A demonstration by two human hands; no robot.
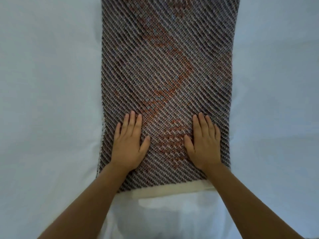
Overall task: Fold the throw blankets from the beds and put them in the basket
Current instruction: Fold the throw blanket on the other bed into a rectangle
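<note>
A knitted throw blanket with grey and cream diagonal stripes and orange patches lies flat as a long folded strip on the bed, running away from me. Its near edge has a cream border. My left hand presses flat on the blanket near its left side, fingers straight. My right hand presses flat near the right side, fingers straight too. Both hands sit close to the near end of the strip. No basket is in view.
The pale white bed sheet spreads out on both sides of the blanket and in front of it. A white garment on my body shows at the bottom middle.
</note>
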